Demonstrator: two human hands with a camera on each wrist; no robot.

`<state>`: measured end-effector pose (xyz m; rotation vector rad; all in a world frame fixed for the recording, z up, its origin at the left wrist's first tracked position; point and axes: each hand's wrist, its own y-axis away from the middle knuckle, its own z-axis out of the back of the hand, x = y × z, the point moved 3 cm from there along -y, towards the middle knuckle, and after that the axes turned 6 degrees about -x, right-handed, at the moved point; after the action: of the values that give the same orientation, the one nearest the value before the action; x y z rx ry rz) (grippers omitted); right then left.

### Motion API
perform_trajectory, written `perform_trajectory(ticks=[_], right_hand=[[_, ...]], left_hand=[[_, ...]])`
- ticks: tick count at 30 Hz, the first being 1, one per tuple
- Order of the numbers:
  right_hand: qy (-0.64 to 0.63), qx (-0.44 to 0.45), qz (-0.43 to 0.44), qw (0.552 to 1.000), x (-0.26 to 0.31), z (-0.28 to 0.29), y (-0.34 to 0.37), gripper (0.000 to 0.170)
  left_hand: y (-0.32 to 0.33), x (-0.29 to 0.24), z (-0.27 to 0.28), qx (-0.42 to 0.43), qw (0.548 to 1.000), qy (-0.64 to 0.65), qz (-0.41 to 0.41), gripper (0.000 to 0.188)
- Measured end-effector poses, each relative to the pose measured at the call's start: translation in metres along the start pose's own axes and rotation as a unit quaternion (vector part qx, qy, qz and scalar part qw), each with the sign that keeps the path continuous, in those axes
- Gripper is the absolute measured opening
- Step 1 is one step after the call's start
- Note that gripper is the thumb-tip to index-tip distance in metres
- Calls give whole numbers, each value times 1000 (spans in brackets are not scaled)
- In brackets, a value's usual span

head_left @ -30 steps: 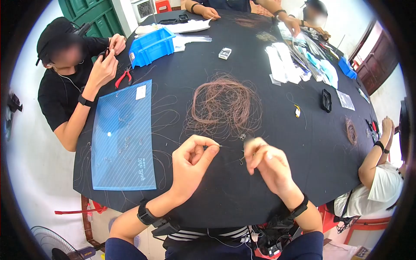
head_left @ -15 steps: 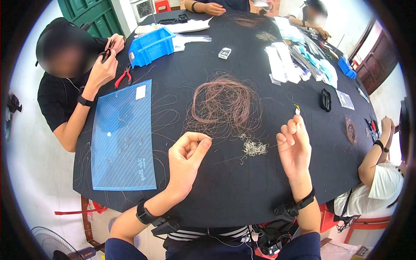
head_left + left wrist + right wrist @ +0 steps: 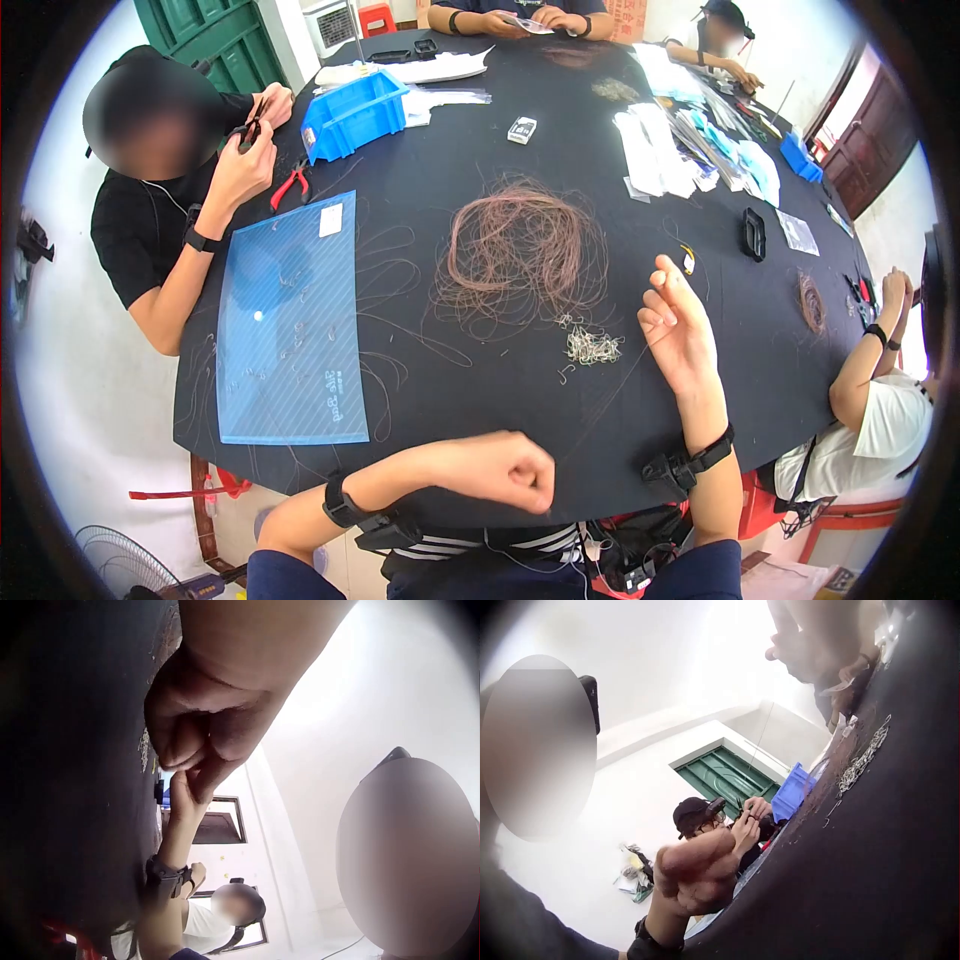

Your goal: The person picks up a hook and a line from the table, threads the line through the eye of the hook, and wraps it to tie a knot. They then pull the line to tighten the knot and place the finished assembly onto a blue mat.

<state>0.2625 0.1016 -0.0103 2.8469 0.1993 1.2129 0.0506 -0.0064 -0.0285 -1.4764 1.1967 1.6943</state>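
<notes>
My left hand (image 3: 500, 472) is near the table's front edge, thumb and fingers curled together in a pinch. From it a thin fishing line (image 3: 605, 405) runs up and right to my right hand (image 3: 682, 325), which is raised with bent fingers and pinches the line's other end. What else lies inside the left fingers is hidden. Between the hands and farther back lies a pile of silvery fish hooks (image 3: 593, 347), with a loose hook (image 3: 567, 374) beside it. Behind the pile spreads a tangled coil of brown line (image 3: 520, 245).
At left lies a blue file bag (image 3: 290, 350) with hooked lines on and around it. Red-handled pliers (image 3: 291, 187) and a blue bin (image 3: 355, 118) are beyond. Right of centre are a small yellow-and-white item (image 3: 688, 260) and a black tray (image 3: 753, 233). Other people sit around the table.
My left hand has dropped from beside the hooks towards the table's front edge and turned over, drawing the line out. The right hand, earlier over the hooks, has moved right and stays raised.
</notes>
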Motion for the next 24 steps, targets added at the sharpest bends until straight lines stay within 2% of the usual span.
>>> perform_trajectory(ticks=[2,7,13,24], right_hand=[[6,44,-36,998,-3,3,-1,24],[34,80,-97,991,-8,-8,6,17],[44,72,-100,991,-9,-9,8,12],[81,76,-83,990,-8,-15,10,16]], left_hand=[[2,3,-6,87,996,-26,10,16],[8,4,-10,161,984,-60,41,17],[8,6,-12,190,978,-73,41,17],[8,8,-12,185,980,-74,28,18]])
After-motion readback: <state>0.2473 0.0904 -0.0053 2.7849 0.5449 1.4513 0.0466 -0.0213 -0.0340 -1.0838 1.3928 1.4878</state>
